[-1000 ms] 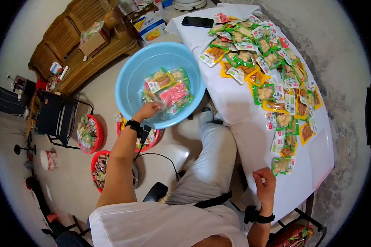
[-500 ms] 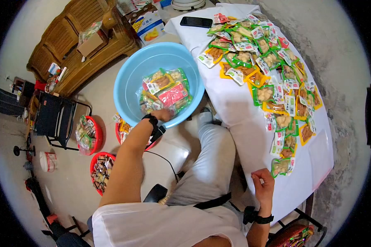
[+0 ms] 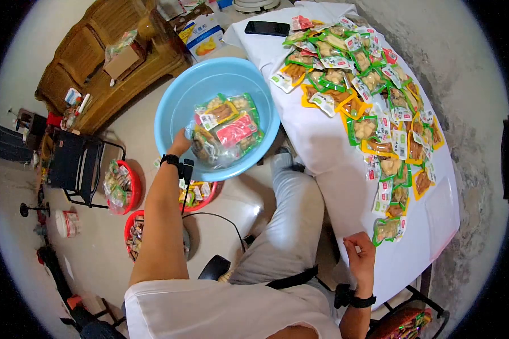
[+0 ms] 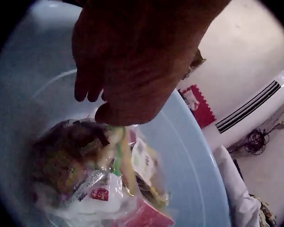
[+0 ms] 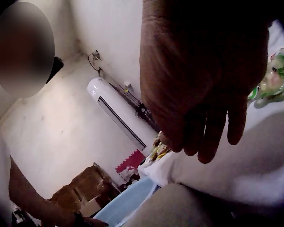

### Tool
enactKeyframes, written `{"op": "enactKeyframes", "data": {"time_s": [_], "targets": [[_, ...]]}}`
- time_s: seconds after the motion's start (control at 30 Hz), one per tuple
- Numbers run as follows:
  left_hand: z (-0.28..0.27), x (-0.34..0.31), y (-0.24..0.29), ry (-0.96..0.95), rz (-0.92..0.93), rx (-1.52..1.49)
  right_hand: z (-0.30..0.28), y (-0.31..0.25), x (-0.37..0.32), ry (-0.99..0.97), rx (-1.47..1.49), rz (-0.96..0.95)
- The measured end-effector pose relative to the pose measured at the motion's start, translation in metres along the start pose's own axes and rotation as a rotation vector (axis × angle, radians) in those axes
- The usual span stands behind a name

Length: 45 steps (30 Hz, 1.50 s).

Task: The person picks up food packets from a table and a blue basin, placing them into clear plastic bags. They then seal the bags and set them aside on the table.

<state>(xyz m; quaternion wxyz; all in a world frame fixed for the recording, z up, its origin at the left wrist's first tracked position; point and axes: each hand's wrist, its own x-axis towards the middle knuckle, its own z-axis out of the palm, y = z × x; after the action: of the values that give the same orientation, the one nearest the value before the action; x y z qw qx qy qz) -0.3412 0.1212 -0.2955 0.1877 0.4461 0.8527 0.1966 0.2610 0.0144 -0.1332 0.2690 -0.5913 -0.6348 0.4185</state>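
In the head view my left hand (image 3: 180, 142) is at the near left rim of a light blue basin (image 3: 171, 93). Its fingertips pinch the edge of a clear plastic bag (image 3: 227, 158) that lies in the basin. Inside the bag are several sealed snack packs, among them a red one (image 3: 236, 130) and a yellow-edged one (image 3: 223, 114). The left wrist view shows thumb and fingers together at the top of the bagged packs (image 4: 99, 194). My right hand (image 3: 361, 250) hangs by the table's near edge, fingers loosely bent and holding nothing.
Many green- and yellow-edged snack packs (image 3: 373, 82) lie piled on the white-covered table (image 3: 345, 169), with a phone (image 3: 267, 28) at its far end. Red baskets (image 3: 134, 186) of packs stand on the floor to the left. A wooden bench (image 3: 85, 62) is behind them.
My left hand dipped to the near side of the basin, then moved left to its rim. The clear bag's near edge lies more spread out. My right hand has stayed in place.
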Motion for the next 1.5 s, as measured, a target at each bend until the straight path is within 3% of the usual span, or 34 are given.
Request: {"op": "enactKeyframes", "data": {"time_s": [0.03,0.13,0.27,0.43,0.5,0.6,0.63,0.73,0.8,0.93,1.0,1.07,1.17,1.23,1.27,1.33,1.37,1.5], "targets": [[-0.005,-0.002,0.010,-0.135,-0.049,-0.135,0.002,0.000,0.001,-0.005,0.007,0.006],[0.012,0.013,-0.001,-0.206,-0.010,-0.185,0.002,-0.007,0.005,-0.017,-0.042,0.009],[0.023,0.021,-0.007,-0.323,-0.226,-0.236,0.002,-0.007,0.007,0.003,-0.041,0.044],[0.029,0.031,-0.041,-0.276,-0.014,-0.281,0.004,-0.005,0.011,-0.020,-0.072,0.030],[0.023,0.041,-0.049,-0.568,-0.080,-0.309,0.006,-0.006,0.014,-0.033,-0.074,0.018],[0.002,0.006,0.007,-0.421,0.078,-0.173,0.007,-0.009,0.017,-0.042,-0.086,0.003],[0.006,0.007,0.003,-0.421,0.080,-0.172,0.006,-0.010,0.018,-0.041,-0.095,0.003],[0.022,0.015,-0.014,-0.507,-0.003,-0.402,0.005,-0.013,0.017,-0.029,-0.091,-0.015],[0.022,0.021,-0.019,-0.580,-0.235,-0.401,0.003,-0.011,0.015,-0.023,-0.097,-0.027],[0.025,-0.014,0.023,-0.636,-0.247,-0.491,0.005,-0.003,0.011,-0.013,-0.039,-0.019],[0.034,-0.010,0.017,-0.796,-0.425,-0.231,0.005,-0.003,0.010,-0.013,-0.033,-0.019],[0.005,-0.029,0.054,-0.884,-0.413,-0.315,0.004,-0.005,0.009,-0.009,-0.029,-0.018],[0.004,-0.025,0.043,-0.965,-0.239,-0.455,0.001,-0.006,0.007,0.000,-0.047,-0.027],[0.028,-0.009,0.022,-0.130,0.218,0.103,0.000,-0.004,0.006,0.006,-0.053,-0.012],[0.034,-0.005,0.020,-0.130,0.221,0.103,0.000,-0.003,0.005,0.009,-0.053,-0.013],[0.037,-0.007,0.036,-0.426,0.361,0.257,0.001,-0.001,0.003,0.017,-0.030,-0.042],[0.046,-0.003,0.030,-0.473,0.339,0.158,0.002,0.001,0.002,0.018,-0.030,-0.043],[0.046,-0.012,0.050,-0.394,0.392,0.338,0.008,0.009,0.000,0.011,0.004,-0.020]]}}
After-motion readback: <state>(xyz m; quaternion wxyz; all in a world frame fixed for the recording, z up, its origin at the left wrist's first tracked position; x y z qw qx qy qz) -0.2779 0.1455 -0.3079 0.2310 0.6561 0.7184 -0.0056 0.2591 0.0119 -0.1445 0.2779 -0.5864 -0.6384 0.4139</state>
